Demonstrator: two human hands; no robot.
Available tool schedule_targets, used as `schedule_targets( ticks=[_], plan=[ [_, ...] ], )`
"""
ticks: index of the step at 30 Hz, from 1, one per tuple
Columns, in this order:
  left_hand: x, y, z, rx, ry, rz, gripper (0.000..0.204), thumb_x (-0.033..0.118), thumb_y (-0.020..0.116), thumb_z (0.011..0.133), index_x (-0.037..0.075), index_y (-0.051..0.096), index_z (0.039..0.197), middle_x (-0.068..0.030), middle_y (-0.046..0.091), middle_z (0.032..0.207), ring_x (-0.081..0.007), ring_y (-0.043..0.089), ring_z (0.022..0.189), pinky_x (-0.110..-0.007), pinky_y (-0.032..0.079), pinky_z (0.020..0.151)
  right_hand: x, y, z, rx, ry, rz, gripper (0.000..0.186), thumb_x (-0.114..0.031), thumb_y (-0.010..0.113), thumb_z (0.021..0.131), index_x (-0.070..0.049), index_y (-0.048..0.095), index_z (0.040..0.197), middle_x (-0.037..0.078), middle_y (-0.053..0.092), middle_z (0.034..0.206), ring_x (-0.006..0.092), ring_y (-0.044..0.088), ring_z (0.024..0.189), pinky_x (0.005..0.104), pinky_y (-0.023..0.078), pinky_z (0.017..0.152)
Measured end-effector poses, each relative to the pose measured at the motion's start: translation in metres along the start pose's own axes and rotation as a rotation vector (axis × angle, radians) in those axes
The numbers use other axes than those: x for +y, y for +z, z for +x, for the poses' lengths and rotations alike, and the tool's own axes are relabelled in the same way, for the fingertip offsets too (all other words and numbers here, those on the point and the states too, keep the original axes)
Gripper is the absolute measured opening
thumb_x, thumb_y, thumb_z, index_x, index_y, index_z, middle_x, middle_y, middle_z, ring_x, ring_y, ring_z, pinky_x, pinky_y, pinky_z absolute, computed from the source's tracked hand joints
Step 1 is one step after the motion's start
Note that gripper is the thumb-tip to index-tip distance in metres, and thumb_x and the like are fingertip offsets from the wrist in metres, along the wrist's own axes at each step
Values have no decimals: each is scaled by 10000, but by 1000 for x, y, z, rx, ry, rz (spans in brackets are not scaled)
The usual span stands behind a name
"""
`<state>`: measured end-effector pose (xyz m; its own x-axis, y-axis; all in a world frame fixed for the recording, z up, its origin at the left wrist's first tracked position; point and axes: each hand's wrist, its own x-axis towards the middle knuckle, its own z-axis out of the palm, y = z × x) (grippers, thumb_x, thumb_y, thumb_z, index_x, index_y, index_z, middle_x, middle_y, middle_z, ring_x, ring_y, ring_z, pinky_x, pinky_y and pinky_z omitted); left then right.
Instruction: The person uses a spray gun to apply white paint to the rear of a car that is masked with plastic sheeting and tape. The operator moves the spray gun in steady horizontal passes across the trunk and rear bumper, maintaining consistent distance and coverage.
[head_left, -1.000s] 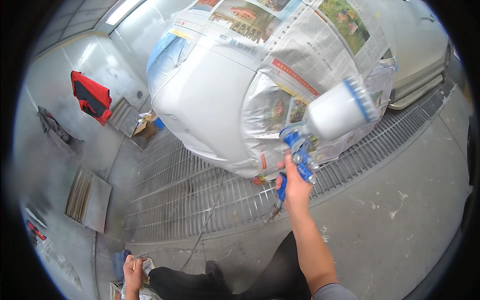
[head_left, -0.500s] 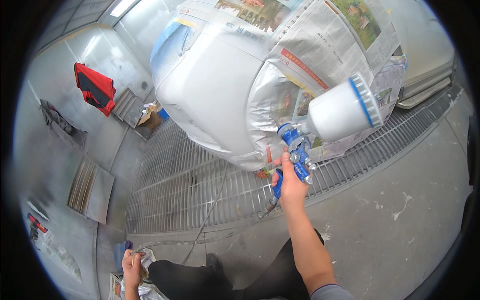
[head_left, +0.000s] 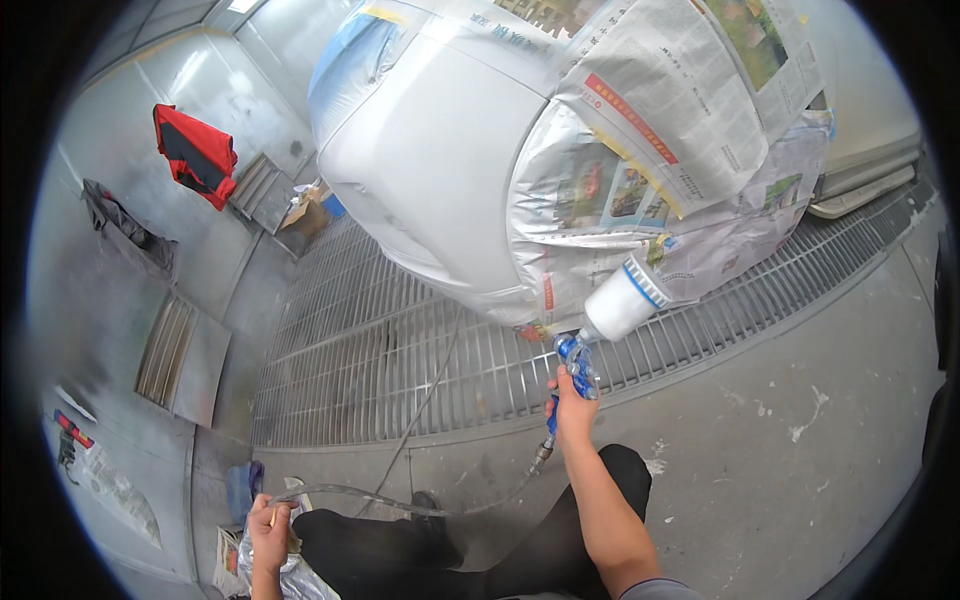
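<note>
The right hand [head_left: 577,408] is wrapped around the handle of a blue spray gun [head_left: 577,366], with its fingers curled at the front of the grip. The gun is seen against the near edge of the metal floor grate [head_left: 345,330], just right of the middle of that edge. Its white cup [head_left: 622,303] leans up and to the right, so the cup's long axis slants away from the wrist, while the handle runs down to the hose fitting.

The key relation is between gun and car: the bare white panel [head_left: 430,150] lies ahead of the right hand and to its left, well apart from the gun's nozzle. The masking newspaper [head_left: 690,110] lies ahead and to the right, with its lower sheets directly behind the cup. The right hand is much nearer to the car than the left.

The left hand [head_left: 269,532], low and to the left, is clenched on the hose [head_left: 400,504], which sags across in front of the knees to the gun. Whether it also grips the small pale thing at its fingers, I cannot tell. A thin cord [head_left: 428,400] crosses the grate's near edge.
</note>
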<state>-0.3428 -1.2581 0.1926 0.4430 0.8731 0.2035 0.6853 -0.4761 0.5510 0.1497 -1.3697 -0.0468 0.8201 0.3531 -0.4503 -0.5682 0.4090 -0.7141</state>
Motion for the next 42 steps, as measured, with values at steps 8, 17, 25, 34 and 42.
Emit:
schedule_targets(
  ticks=[8, 17, 25, 34, 42],
  plan=[
    [12, 2, -2, 48, 17, 15, 314, 237, 706, 1013, -31, 792, 875, -95, 682, 800, -218, 557, 949, -375, 455, 856, -16, 8, 3, -25, 93, 13, 156, -239, 721, 1029, -91, 670, 1026, 47, 681, 806, 148, 514, 422, 322, 418, 379],
    [-1, -12, -6, 41, 36, 3, 340, 289, 716, 1012, -30, 801, 928, -87, 672, 821, -215, 540, 943, -372, 442, 834, -120, 59, -27, -387, -347, 264, 413, -291, 614, 1103, -39, 537, 1421, 64, 687, 1018, 128, 551, 547, 303, 468, 488],
    [17, 1, -7, 74, 100, 50, 294, 262, 731, 987, -17, 814, 947, -101, 653, 830, -237, 549, 933, -371, 445, 825, -29, 26, 4, -131, -100, 25, 198, -281, 687, 1057, -83, 688, 1047, 20, 665, 793, 117, 531, 470, 292, 425, 404],
    [58, 8, -2, 56, 213, 239, 169, 166, 748, 930, 27, 823, 989, -126, 602, 845, -292, 588, 897, -381, 467, 775, 35, -21, -30, 28, 92, -3, 223, -274, 721, 1028, -60, 714, 967, 20, 631, 730, 116, 557, 499, 288, 441, 437],
    [-37, 16, 47, 31, 190, 199, 143, 168, 782, 896, 73, 835, 989, -182, 660, 990, -363, 639, 983, -427, 515, 824, -25, 39, -84, -69, -290, 123, 235, -248, 678, 1057, -60, 661, 1198, 20, 659, 886, 93, 575, 603, 268, 476, 525]
  ],
)
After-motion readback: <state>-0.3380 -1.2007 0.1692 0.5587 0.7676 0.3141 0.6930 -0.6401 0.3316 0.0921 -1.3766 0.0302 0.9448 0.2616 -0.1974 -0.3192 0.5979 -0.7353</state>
